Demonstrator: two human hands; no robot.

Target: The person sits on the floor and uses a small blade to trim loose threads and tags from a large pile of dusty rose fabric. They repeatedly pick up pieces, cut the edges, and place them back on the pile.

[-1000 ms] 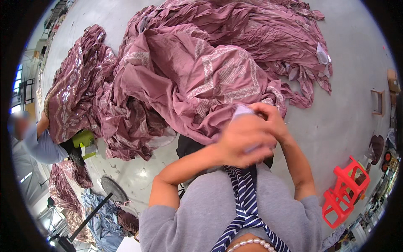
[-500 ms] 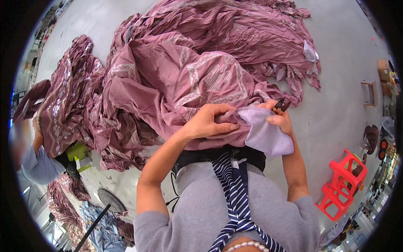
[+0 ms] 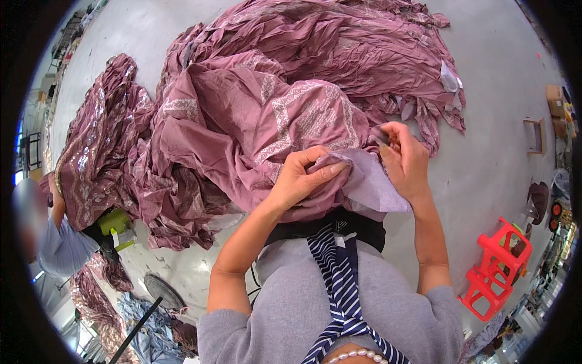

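Observation:
A mauve embroidered cloth [image 3: 242, 121] with pale patterned bands lies bunched in front of me. My left hand [image 3: 306, 176] pinches its near edge, thumb on top, where it meets a pale lilac piece of fabric [image 3: 373, 182]. That lilac piece hangs beside the cloth, its loose corner by my right wrist. My right hand [image 3: 405, 161] is curled just right of the lilac piece, closed around small thread snips [image 3: 381, 136]. Their dark blades point left toward the cloth and are blurred; the handle is mostly hidden by my fingers.
More mauve cloth [image 3: 339, 42] is heaped beyond. At the left, a person [image 3: 63, 246] handles sequined cloth [image 3: 91, 158] near a green object [image 3: 115, 221]. Red plastic stools [image 3: 497, 267] stand at the right. A round dark base with a pole [image 3: 163, 291] is at the lower left.
My right hand has let go of the lilac piece and turned, its snips now pointing left at the cloth. My left hand keeps its pinch. The lilac piece has swung slightly.

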